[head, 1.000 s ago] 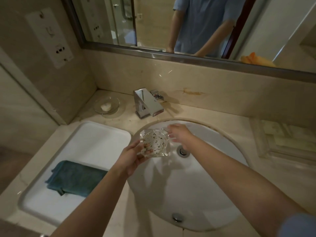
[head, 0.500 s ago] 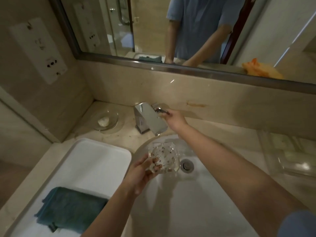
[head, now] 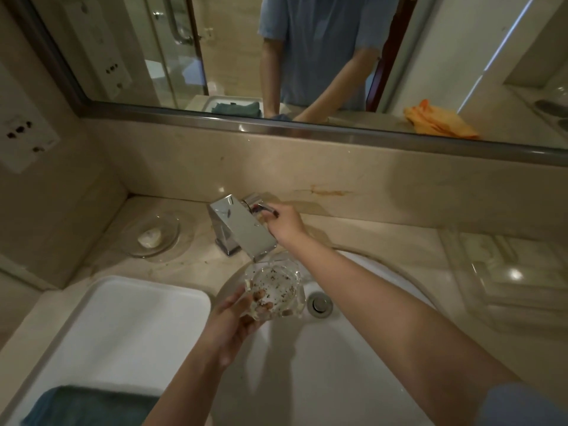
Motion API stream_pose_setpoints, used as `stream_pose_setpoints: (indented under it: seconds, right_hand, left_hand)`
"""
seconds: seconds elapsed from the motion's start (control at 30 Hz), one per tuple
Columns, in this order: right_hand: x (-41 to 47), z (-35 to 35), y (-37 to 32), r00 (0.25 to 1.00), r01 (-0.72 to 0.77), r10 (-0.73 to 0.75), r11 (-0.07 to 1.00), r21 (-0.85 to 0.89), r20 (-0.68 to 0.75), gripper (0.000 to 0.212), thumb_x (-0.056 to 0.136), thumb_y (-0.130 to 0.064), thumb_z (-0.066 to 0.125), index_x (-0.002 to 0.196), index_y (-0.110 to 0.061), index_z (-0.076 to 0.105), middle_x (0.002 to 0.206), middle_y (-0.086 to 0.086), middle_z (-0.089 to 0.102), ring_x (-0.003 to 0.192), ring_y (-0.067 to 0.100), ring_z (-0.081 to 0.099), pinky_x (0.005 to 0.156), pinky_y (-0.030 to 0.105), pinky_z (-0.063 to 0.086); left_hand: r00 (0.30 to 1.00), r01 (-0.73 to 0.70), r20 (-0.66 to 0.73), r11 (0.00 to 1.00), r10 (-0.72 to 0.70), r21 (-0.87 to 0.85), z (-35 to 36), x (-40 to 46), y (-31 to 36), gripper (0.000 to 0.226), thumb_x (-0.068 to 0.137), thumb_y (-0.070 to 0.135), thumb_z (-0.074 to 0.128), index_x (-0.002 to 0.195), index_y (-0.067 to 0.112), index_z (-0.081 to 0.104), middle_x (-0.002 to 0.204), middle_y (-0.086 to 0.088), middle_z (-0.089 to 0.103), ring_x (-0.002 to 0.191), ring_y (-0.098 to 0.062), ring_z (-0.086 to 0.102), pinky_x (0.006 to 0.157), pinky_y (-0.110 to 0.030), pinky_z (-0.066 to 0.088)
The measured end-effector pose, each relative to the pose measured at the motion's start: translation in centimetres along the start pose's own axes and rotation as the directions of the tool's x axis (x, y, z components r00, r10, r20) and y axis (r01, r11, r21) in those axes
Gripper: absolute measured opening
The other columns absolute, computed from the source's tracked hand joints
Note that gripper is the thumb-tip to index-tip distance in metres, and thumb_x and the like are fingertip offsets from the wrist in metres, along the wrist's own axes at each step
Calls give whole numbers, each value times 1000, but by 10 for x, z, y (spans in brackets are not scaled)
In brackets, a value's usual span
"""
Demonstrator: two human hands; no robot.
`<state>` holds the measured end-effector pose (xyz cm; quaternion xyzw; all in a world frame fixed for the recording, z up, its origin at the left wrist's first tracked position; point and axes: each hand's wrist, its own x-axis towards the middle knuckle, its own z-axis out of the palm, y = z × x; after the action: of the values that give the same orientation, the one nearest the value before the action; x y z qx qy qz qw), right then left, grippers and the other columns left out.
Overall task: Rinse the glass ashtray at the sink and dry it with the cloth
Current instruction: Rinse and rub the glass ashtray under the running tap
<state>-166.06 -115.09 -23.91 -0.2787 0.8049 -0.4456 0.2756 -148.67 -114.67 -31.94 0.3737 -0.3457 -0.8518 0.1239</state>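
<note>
My left hand (head: pixel 232 318) holds the clear glass ashtray (head: pixel 281 287) by its near left side, fingers showing through the glass. Dark specks cover the inside of the ashtray. It is held over the white sink basin (head: pixel 322 364), just under the spout of the chrome faucet (head: pixel 242 232). My right hand (head: pixel 284 224) grips the faucet's lever handle (head: pixel 267 209) behind the spout. No running water is visible. The teal cloth (head: pixel 89 405) lies at the bottom left on a white tray (head: pixel 138 318).
A glass soap dish (head: pixel 153 233) with a white soap piece sits left of the faucet. The drain plug (head: pixel 320 304) is right of the ashtray. A clear glass tray (head: pixel 504 272) stands on the counter at right. A mirror (head: pixel 307 56) runs along the back wall.
My right hand left the ashtray, reached back and took the faucet handle. My left hand raised the ashtray up under the spout. The camera has moved closer and lower.
</note>
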Motion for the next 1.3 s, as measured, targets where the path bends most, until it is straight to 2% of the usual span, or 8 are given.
stream_pose_setpoints:
  seconds: [0.47, 0.6, 0.7, 0.77, 0.83, 0.93, 1.17, 1.3]
  right_hand:
    - [6, -2, 1, 998, -63, 62, 998, 24, 31, 33, 96, -11, 47, 128, -9, 55, 131, 12, 56, 118, 26, 52, 87, 23, 34]
    - [7, -3, 3, 998, -40, 39, 999, 23, 51, 32, 96, -12, 47, 127, -10, 55, 129, 14, 57, 86, 17, 56, 75, 24, 39]
    - [12, -3, 7, 998, -45, 43, 998, 44, 48, 31, 96, -13, 47, 126, -10, 55, 124, 14, 60, 60, 3, 39, 57, 17, 31]
    - [14, -3, 7, 998, -47, 45, 998, 43, 44, 31, 96, -13, 47, 125, -10, 56, 123, 14, 61, 65, 5, 44, 60, 19, 35]
    - [13, -2, 6, 998, -53, 50, 997, 52, 49, 30, 96, -12, 47, 123, -8, 57, 123, 14, 61, 89, 17, 58, 76, 29, 43]
    - [13, -1, 7, 996, -64, 61, 996, 63, 61, 29, 96, -12, 46, 122, -7, 58, 124, 15, 61, 115, 28, 55, 96, 41, 43]
    - [14, -2, 7, 996, -65, 57, 992, 108, 70, 26, 96, -11, 46, 117, -7, 60, 121, 15, 62, 114, 28, 56, 96, 41, 42]
    - [14, -3, 8, 996, -67, 58, 990, 123, 73, 26, 96, -11, 46, 117, -7, 60, 120, 14, 62, 114, 28, 55, 98, 42, 42]
  left_hand:
    - [1000, -29, 10, 1000, 29, 5, 13, -9, 2, 27, 97, 3, 39, 103, 14, 63, 83, 1, 76, 69, -13, 72, 54, -21, 56]
    - [1000, -21, -17, 1000, 21, 12, 16, -7, 2, 27, 97, 3, 40, 113, 13, 60, 98, -4, 71, 77, -18, 70, 59, -24, 57]
    - [1000, -24, -6, 999, 25, 25, 17, -7, 2, 27, 97, 3, 40, 110, 13, 61, 91, -2, 74, 76, -16, 71, 60, -24, 58]
    - [1000, -22, -14, 999, 23, 32, 18, -7, 3, 26, 97, 3, 41, 111, 12, 61, 97, -5, 71, 78, -17, 70, 63, -25, 59]
    - [999, -20, -25, 999, 21, 28, 19, -6, 3, 25, 96, 2, 42, 108, 12, 62, 94, -5, 71, 72, -16, 71, 59, -25, 58]
    - [999, -12, -34, 999, 13, 40, 20, -5, 4, 25, 95, 1, 42, 109, 11, 61, 85, -2, 73, 66, -15, 71, 52, -23, 56]
    - [999, -5, -35, 999, 6, 47, 19, -2, 6, 31, 97, 3, 42, 126, 3, 52, 102, -9, 65, 83, -23, 65, 68, -29, 58]
    - [999, 2, -34, 998, 0, 59, 19, 0, 5, 30, 96, 3, 41, 124, 6, 54, 98, -6, 66, 76, -20, 66, 60, -25, 58]
